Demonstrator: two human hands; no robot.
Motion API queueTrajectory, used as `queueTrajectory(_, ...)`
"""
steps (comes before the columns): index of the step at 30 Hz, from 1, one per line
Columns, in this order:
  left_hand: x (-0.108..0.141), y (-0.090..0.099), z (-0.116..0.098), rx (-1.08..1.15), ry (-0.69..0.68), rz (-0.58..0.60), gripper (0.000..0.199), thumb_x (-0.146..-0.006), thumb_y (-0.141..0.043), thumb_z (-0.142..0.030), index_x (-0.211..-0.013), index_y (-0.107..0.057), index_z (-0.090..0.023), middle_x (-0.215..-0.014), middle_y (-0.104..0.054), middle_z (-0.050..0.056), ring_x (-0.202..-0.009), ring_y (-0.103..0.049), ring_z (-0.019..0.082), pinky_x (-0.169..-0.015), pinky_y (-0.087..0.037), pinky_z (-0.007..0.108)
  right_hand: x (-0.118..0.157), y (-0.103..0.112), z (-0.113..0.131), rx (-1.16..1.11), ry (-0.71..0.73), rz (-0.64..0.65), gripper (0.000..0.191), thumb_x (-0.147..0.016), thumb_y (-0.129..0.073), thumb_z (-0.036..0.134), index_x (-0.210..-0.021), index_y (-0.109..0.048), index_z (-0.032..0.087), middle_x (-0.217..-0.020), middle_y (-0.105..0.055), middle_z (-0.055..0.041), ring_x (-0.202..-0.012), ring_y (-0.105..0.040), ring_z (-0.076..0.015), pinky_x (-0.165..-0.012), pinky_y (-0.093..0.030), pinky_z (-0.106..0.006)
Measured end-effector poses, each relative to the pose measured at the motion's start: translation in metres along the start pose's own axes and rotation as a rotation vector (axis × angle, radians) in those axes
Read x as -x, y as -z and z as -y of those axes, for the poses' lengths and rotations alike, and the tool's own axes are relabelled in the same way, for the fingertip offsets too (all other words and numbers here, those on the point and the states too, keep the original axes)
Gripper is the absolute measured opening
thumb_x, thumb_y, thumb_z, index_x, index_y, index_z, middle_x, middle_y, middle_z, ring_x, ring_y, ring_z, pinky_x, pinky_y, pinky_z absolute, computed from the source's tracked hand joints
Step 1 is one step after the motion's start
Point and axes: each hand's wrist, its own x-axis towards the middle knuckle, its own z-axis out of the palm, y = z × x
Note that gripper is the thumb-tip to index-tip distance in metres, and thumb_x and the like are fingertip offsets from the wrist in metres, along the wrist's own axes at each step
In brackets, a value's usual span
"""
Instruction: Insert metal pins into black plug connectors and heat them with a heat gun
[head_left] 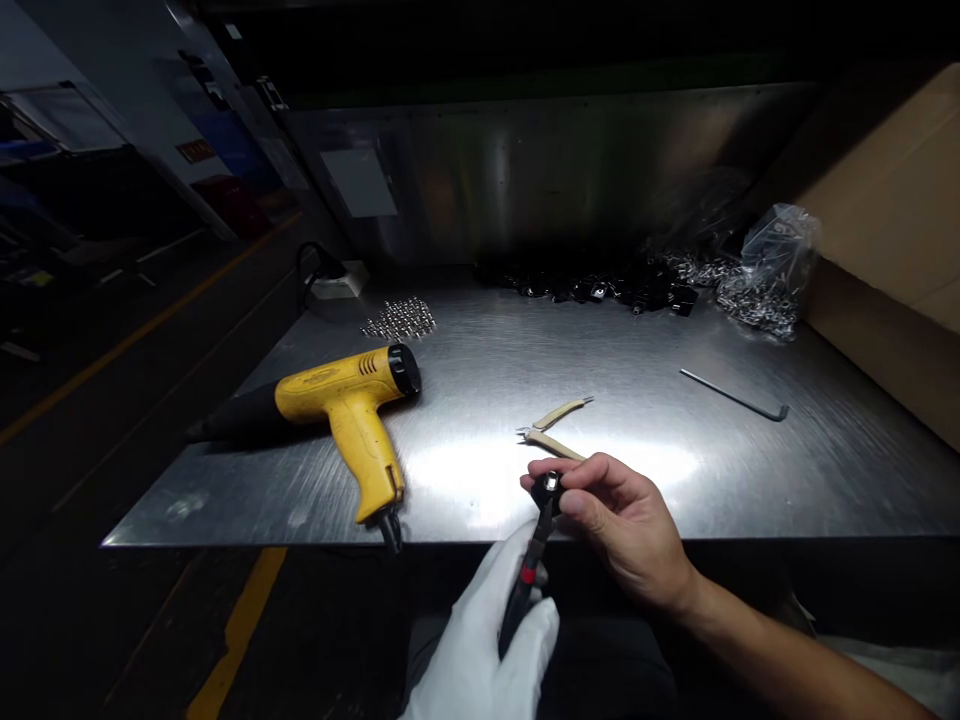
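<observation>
My left hand (487, 630), in a white glove, is wrapped round a black-handled tool (517, 605) with a red band. The tool's tip meets a small black part (551, 487) with a shiny metal piece in its middle. Bare fingers of my right hand (630, 525) pinch that black part from the right, over the front edge of the metal table (465, 400). Just beyond my right hand lie pliers (559, 412) with cream handles, spread apart.
A yellow heat gun (352, 400) lies at the left. Small metal pieces (401, 318) are heaped behind it. Black parts (600, 288) line the back. A plastic bag (776, 265) of metal pieces, a hex key (735, 395) and a cardboard box (892, 220) are at the right.
</observation>
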Motion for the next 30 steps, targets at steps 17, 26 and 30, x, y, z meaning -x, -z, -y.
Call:
queueTrajectory(17,0.029,0.048,0.021,-0.104,-0.099,-0.536,0.028,-0.095,-0.057,-0.042,-0.107,-0.073,-0.021,-0.108,-0.074,0.01,-0.101,-0.07,0.027,-0.088,-0.057,0.033,-0.069,-0.078,-0.01,0.785,0.008,0.18,0.045,-0.097,-0.049,0.064,-0.117,-0.066,0.027,-0.119,-0.072,-0.0089,-0.105,-0.068,-0.0268,-0.089,-0.055,-0.043)
queueTrajectory(26,0.039,0.119,0.048,-0.143,-0.181,-0.658,0.036,-0.097,-0.057,-0.046,-0.111,-0.071,-0.015,-0.117,-0.073,0.015,-0.112,-0.067,0.027,-0.1,-0.053,0.037,-0.141,-0.155,-0.077,1.224,-0.213,0.127,0.028,-0.095,-0.067,0.043,-0.104,-0.068,0.016,-0.109,-0.068,-0.0073,-0.1,-0.065,-0.0218,-0.091,-0.054,-0.044)
queueTrajectory(30,0.031,0.133,0.055,-0.147,-0.27,-0.701,0.03,-0.098,-0.058,-0.041,-0.111,-0.069,-0.016,-0.112,-0.073,0.011,-0.107,-0.069,0.024,-0.095,-0.053,0.031,-0.146,-0.14,-0.071,1.112,-0.277,0.149,0.027,-0.097,-0.065,0.041,-0.106,-0.067,0.015,-0.098,-0.069,-0.0042,-0.081,-0.067,-0.0163,-0.074,-0.058,-0.035)
